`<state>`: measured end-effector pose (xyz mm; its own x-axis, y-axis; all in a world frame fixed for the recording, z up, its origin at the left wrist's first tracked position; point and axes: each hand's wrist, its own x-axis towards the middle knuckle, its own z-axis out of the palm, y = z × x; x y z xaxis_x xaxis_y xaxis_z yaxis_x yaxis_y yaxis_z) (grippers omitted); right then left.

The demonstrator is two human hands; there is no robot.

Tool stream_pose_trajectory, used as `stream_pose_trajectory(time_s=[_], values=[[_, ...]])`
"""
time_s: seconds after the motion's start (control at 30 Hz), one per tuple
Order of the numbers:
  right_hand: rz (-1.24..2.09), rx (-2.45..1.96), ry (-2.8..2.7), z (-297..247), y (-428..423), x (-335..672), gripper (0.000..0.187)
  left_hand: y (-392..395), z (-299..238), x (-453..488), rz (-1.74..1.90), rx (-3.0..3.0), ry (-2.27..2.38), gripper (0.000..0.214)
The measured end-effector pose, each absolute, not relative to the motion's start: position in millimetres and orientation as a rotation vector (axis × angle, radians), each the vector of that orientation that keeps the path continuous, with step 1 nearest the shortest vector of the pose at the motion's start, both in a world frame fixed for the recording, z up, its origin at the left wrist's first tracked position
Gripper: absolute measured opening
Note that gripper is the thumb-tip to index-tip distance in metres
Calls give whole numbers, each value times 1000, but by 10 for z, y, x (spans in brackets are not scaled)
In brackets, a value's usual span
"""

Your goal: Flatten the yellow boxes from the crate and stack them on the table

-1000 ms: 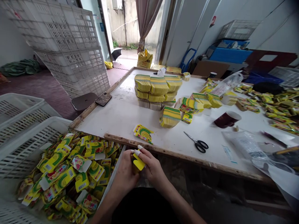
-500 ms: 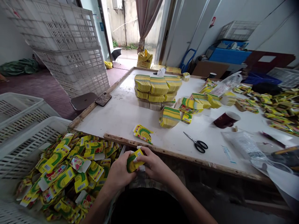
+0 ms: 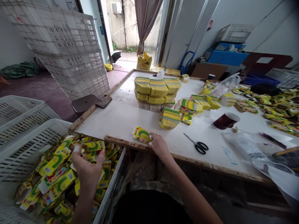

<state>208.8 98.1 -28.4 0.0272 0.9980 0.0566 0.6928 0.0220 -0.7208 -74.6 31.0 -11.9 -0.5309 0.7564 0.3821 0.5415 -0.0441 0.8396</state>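
Spread apart over the slotted crate [image 3: 48, 133], my left grip [image 3: 87, 168] has thumb and fingers well separated, with nothing that I can see between them. Beneath it lie glossy cardboard packets [image 3: 58, 185], yellow and green with flaps sticking out, heaped too thickly for me to count. The crate is pale rigid plastic, and its rim sits close against the counter's near left corner.

My right grip [image 3: 161, 145] is at the counter [image 3: 116, 121], fingertips at the right end of one printed carton [image 3: 141, 134]; whether they are clamped on it or only resting there, I cannot tell. That carton lies on the smooth white top, just inside the rough wooden strip [image 3: 127, 143] along the near edge.

To its left the white surface runs bare to the corner; on the left edge rests one phone [image 3: 104, 101], dark and rectangular. To its right, bare counter separates it from one pair of scissors [image 3: 197, 145], steel blades and black looped handles, and beyond them one maroon mug [image 3: 223, 120].

Farther back stands a block-like stack [image 3: 153, 98], three bundles across and three tiers high on its front face, with one ridged bundle [image 3: 170, 118] before it.
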Motion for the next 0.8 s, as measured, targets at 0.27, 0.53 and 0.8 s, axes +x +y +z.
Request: stream_pose_trajectory(time_s=[0.27,0.53,0.8], values=[[937,-1492,-1498,-449,1038,2156,52,208,-327,-151,1515,1218,1565,66],[1317,-1140,-1198,-380,973,2214,55,251,-329,206,1372,787,981,51],[1449,-1004,-1110,-186,685,2013,46,351,-192,578,1391,859,830,81]])
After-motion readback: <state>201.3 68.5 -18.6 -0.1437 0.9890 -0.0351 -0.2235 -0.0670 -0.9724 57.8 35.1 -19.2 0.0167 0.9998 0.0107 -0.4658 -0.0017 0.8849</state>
